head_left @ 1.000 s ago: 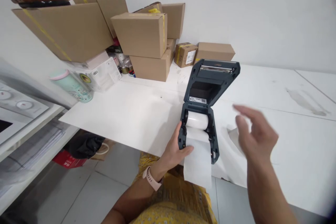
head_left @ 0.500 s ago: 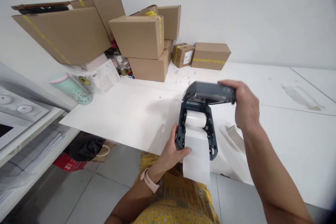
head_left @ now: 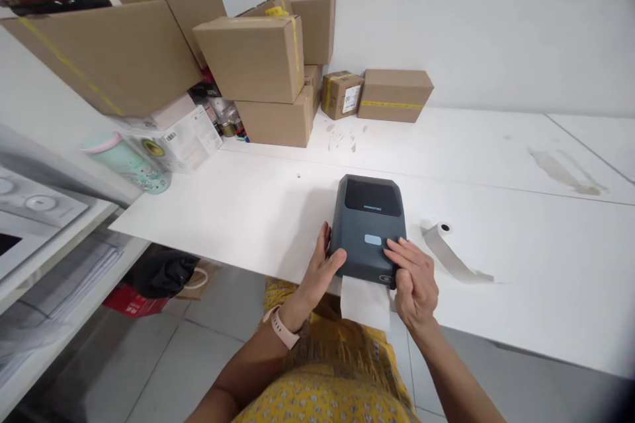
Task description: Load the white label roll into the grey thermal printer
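A dark blue-grey label printer sits near the table's front edge with its lid down. White paper hangs out of its front, over the edge. My left hand grips the printer's left side, thumb on the top corner and fingers along the wall. At the right front corner, my right hand rests its fingertips on the lid beside the light blue button, with the thumb bent at the corner. The paper roll inside is hidden by the lid. Right of the printer lies a small roll with a loose paper strip.
Cardboard boxes are stacked at the back left, and two smaller ones stand by the wall. A mint tumbler leans near a white box. At the far left, a white appliance stands on a shelf.
The printer's lid has come down over the paper roll. My right hand has moved down and left, from the raised lid to the front right corner. My left hand stays at the left side.
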{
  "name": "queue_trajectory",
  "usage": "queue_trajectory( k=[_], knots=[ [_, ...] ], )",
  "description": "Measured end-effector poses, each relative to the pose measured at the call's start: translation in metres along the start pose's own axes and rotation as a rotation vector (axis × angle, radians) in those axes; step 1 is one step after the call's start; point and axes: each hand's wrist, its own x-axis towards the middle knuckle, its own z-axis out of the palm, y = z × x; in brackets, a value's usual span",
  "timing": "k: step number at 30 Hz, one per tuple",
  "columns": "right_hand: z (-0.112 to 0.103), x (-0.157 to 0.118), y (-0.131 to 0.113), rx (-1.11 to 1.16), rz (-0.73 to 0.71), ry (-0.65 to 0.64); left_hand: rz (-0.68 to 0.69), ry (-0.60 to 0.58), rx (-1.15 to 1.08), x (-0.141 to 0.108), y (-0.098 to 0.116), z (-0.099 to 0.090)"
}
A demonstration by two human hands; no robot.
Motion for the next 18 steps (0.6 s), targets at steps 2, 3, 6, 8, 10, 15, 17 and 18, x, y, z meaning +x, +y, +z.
queue_trajectory(
  k=[2, 3, 6, 8, 10, 15, 17, 18],
  knots=[
    [0.005, 0.002, 0.001, 0.024, 0.069, 0.058, -0.001, 0.039, -0.005, 0.003, 0.004, 0.005],
    [0.007, 0.002, 0.001, 0.038, 0.118, 0.065, -0.001, 0.041, -0.015, 0.005, 0.007, 0.007],
    [0.013, -0.004, 0.005, 0.128, 0.353, 0.059, 0.003, 0.000, -0.051, 0.006, 0.012, 0.008],
    [0.016, -0.012, 0.010, 0.225, 0.517, 0.011, 0.013, -0.021, -0.059, 0.006, 0.015, 0.007],
    [0.017, -0.022, 0.016, 0.330, 0.626, -0.069, 0.022, -0.032, -0.043, 0.005, 0.016, 0.005],
    [0.015, -0.031, 0.021, 0.471, 0.789, -0.127, 0.040, -0.009, 0.004, 0.008, 0.010, 0.003],
    [0.014, -0.030, 0.019, 0.457, 0.813, -0.095, 0.056, -0.006, 0.023, 0.011, 0.007, 0.003],
    [0.014, -0.028, 0.018, 0.440, 0.812, -0.087, 0.066, -0.006, 0.034, 0.013, 0.006, 0.002]
  ],
)
